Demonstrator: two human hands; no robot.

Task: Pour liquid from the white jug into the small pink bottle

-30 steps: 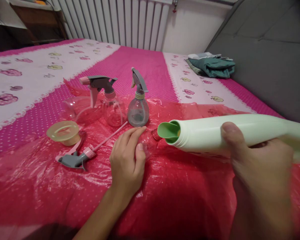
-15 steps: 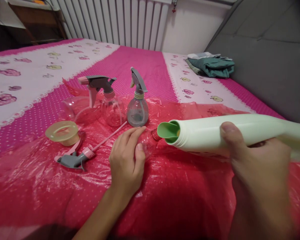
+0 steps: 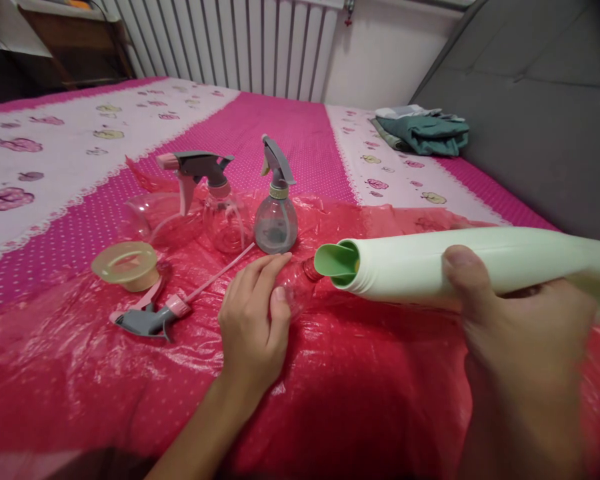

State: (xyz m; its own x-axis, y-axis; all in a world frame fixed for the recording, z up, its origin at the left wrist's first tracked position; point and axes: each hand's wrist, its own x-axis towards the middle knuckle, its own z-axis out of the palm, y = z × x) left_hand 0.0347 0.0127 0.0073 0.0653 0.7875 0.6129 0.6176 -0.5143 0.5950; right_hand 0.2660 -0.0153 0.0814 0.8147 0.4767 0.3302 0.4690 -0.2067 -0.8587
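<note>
My left hand (image 3: 255, 307) is wrapped round a clear spray bottle body (image 3: 300, 283), which has no sprayer on it and leans toward the right. In my right hand (image 3: 520, 327) lies a pale green detergent bottle (image 3: 410, 263), tipped nearly level. Its green pouring spout (image 3: 337, 260) points left, right beside the clear bottle's open neck; I cannot see any liquid running. A grey and pink spray head (image 3: 150, 319) with a pink tube lies left of my left hand. Close behind that hand stands a small spray bottle (image 3: 276, 217) with a grey trigger.
A clear bottle with a pink and grey sprayer (image 3: 225, 213) stands behind on the left. A yellowish plastic cup with a wide rim (image 3: 147, 275) sits nearby. Red plastic sheeting (image 3: 360, 373) covers the bed's front. Folded clothes (image 3: 423, 130) lie by the grey headboard (image 3: 535, 107).
The back end of the detergent bottle has shifted slightly with my right hand, its spout staying at the clear bottle's neck. My left hand has not visibly moved.
</note>
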